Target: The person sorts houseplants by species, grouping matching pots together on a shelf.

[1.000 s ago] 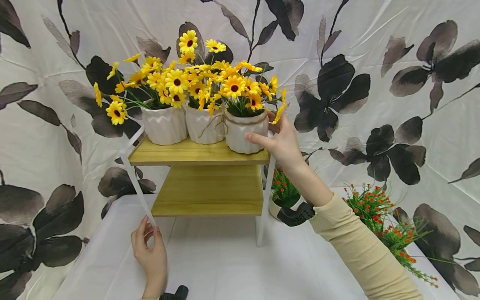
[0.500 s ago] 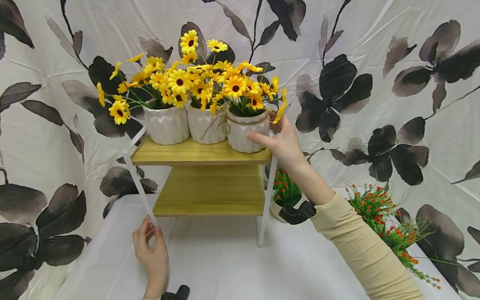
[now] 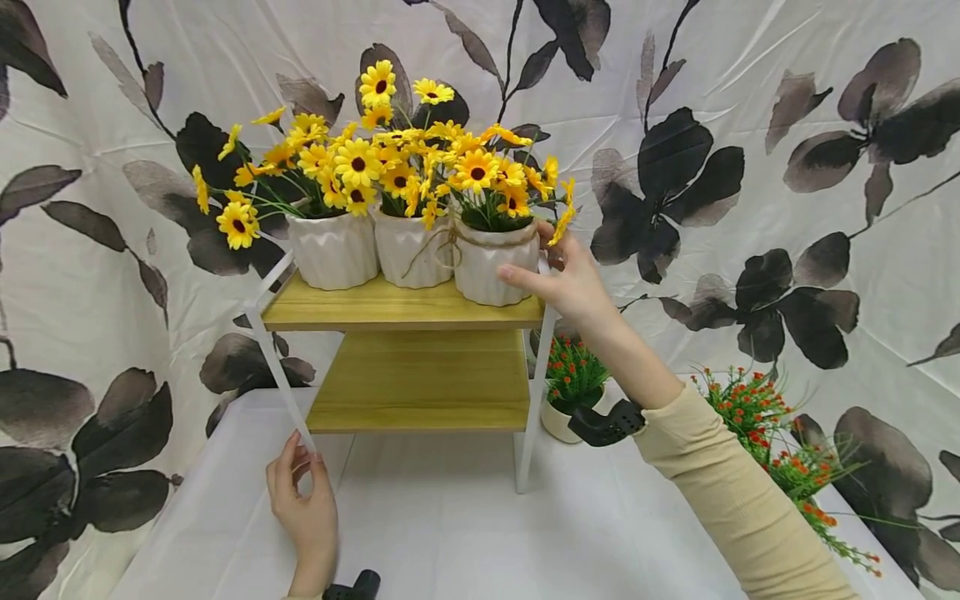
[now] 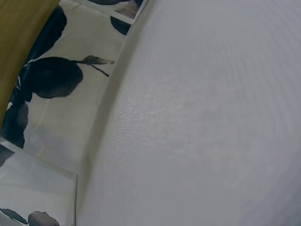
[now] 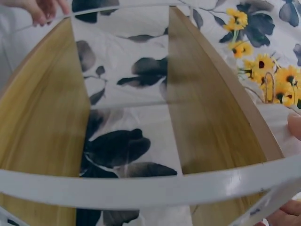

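Note:
Three white ribbed pots of yellow artificial daisies stand in a row on the top board [image 3: 375, 310] of a two-tier wooden shelf. My right hand [image 3: 564, 282] grips the rightmost pot [image 3: 486, 265], thumb across its front and fingers behind its rim. A thumb tip [image 5: 295, 125] shows at the right edge of the right wrist view. The middle pot [image 3: 408, 250] and the left pot [image 3: 332, 250] stand free. Low at the front, my left hand [image 3: 300, 492] pinches the shelf's slanted white front-left leg [image 3: 273, 367]. The left wrist view shows only white tabletop [image 4: 197, 122].
The lower board [image 3: 420, 383] holds nothing. Right of the shelf stands a small pot of red-orange flowers [image 3: 566, 392]; a larger orange-flowered spray [image 3: 757, 433] lies further right. A leaf-patterned cloth hangs behind. The white table [image 3: 465, 533] lies before the shelf.
My right hand and forearm have drifted slightly right with the rightmost pot. The left hand has stayed on the leg.

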The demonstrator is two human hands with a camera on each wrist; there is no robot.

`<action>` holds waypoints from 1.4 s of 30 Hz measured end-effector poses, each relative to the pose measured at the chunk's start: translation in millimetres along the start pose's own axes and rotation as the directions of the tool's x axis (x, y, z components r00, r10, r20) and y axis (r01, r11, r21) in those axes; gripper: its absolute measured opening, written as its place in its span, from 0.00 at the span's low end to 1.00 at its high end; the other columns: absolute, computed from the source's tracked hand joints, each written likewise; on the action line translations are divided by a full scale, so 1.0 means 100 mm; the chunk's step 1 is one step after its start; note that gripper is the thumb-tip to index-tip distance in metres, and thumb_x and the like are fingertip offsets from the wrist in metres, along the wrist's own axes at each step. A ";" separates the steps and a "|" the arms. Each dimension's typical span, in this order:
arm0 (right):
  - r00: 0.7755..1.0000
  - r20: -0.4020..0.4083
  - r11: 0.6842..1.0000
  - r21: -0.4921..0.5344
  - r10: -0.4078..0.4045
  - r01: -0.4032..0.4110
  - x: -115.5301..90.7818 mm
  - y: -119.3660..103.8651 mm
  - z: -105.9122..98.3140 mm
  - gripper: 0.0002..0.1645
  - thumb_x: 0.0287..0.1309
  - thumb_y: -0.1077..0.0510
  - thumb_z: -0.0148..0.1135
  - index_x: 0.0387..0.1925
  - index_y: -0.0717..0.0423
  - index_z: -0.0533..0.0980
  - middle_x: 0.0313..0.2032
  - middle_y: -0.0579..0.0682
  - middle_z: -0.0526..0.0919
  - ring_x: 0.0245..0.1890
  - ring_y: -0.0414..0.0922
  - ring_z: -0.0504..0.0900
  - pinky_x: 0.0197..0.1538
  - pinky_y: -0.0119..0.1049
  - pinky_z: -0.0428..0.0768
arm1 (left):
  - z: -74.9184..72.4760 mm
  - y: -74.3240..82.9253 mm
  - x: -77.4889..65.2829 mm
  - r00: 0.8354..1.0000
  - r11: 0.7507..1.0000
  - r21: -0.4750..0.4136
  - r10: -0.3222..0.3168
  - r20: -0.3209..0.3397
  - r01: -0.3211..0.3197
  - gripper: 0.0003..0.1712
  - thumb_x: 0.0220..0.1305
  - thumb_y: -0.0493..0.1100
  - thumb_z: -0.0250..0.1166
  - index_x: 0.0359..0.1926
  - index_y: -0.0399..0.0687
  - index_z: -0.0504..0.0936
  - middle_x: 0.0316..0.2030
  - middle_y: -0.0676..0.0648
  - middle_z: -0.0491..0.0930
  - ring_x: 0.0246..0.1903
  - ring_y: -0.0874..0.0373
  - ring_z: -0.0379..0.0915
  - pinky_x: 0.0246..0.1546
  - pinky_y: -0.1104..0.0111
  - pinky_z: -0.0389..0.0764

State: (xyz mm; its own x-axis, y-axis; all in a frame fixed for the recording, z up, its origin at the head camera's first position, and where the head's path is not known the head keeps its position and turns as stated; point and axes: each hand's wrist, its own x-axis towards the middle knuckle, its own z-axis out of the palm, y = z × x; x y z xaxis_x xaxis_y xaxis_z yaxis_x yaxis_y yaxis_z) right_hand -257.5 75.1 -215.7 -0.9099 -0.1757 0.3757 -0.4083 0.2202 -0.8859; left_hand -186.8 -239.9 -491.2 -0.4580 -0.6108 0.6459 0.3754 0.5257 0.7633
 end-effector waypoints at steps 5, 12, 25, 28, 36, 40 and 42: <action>1.000 -0.011 1.000 0.002 0.018 -0.018 -0.06 0.04 -0.09 0.41 0.54 0.53 0.66 0.68 0.53 0.62 0.67 0.53 0.63 0.69 0.53 0.60 0.73 0.53 0.57 | 0.01 0.00 0.00 1.000 1.000 -0.001 -0.011 -0.001 0.011 0.26 0.61 0.26 0.60 0.60 0.43 0.75 0.41 0.64 0.68 0.45 0.76 0.66 0.48 0.86 0.70; 1.000 -0.011 1.000 0.019 0.012 -0.011 -0.22 0.10 -0.18 0.45 0.56 0.53 0.64 0.72 0.53 0.55 0.69 0.54 0.63 0.70 0.47 0.60 0.75 0.47 0.54 | 0.02 -0.02 0.00 1.000 1.000 -0.007 -0.011 -0.020 0.011 0.26 0.59 0.25 0.61 0.59 0.42 0.76 0.40 0.59 0.71 0.45 0.76 0.66 0.48 0.86 0.70; 0.998 -0.044 0.996 0.082 -0.038 0.041 -0.69 0.23 -0.24 0.39 0.58 0.60 0.63 0.69 0.51 0.59 0.68 0.50 0.66 0.69 0.43 0.63 0.75 0.45 0.56 | 0.02 -0.01 0.00 1.000 1.000 -0.018 -0.011 -0.025 0.010 0.25 0.60 0.25 0.60 0.58 0.41 0.77 0.41 0.61 0.70 0.44 0.75 0.67 0.47 0.85 0.71; 0.997 -0.063 0.994 0.094 -0.050 0.056 -0.81 0.30 -0.24 0.38 0.58 0.63 0.62 0.69 0.53 0.60 0.67 0.52 0.66 0.68 0.44 0.64 0.75 0.45 0.56 | 0.02 -0.01 0.01 1.000 1.000 -0.025 -0.009 -0.024 0.008 0.25 0.60 0.25 0.59 0.59 0.41 0.76 0.40 0.61 0.71 0.45 0.73 0.67 0.47 0.85 0.71; 0.984 -0.152 0.987 0.120 -0.092 0.111 -1.11 0.62 -0.18 0.37 0.56 0.69 0.61 0.67 0.55 0.62 0.63 0.48 0.70 0.65 0.40 0.66 0.70 0.33 0.62 | 0.02 0.00 0.01 1.000 1.000 -0.019 -0.015 -0.017 0.015 0.26 0.60 0.25 0.59 0.59 0.42 0.76 0.41 0.67 0.68 0.45 0.75 0.67 0.47 0.85 0.70; 0.974 -0.208 0.979 0.162 -0.091 0.126 -1.25 0.83 -0.16 0.36 0.56 0.71 0.61 0.66 0.58 0.62 0.62 0.47 0.71 0.65 0.39 0.68 0.68 0.26 0.64 | 0.01 0.00 0.01 1.000 1.000 -0.009 -0.008 -0.017 0.008 0.26 0.59 0.24 0.59 0.59 0.41 0.76 0.41 0.69 0.67 0.44 0.76 0.66 0.47 0.85 0.70; 0.969 -0.232 0.976 0.179 -0.083 0.127 -1.32 0.95 -0.16 0.36 0.56 0.72 0.60 0.66 0.59 0.62 0.62 0.50 0.71 0.64 0.38 0.69 0.68 0.26 0.64 | 0.02 -0.01 0.00 1.000 1.000 -0.001 -0.005 -0.013 0.005 0.26 0.59 0.24 0.60 0.59 0.42 0.76 0.42 0.71 0.65 0.45 0.77 0.66 0.47 0.86 0.70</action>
State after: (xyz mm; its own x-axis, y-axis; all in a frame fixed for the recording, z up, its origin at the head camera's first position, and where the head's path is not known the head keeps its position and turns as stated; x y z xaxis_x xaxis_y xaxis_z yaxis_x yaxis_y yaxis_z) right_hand -177.8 135.0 -344.8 -0.8646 0.0343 0.5012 -0.5008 0.0207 -0.8653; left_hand -188.4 -239.6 -491.5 -0.4494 -0.6214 0.6418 0.3736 0.5218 0.7669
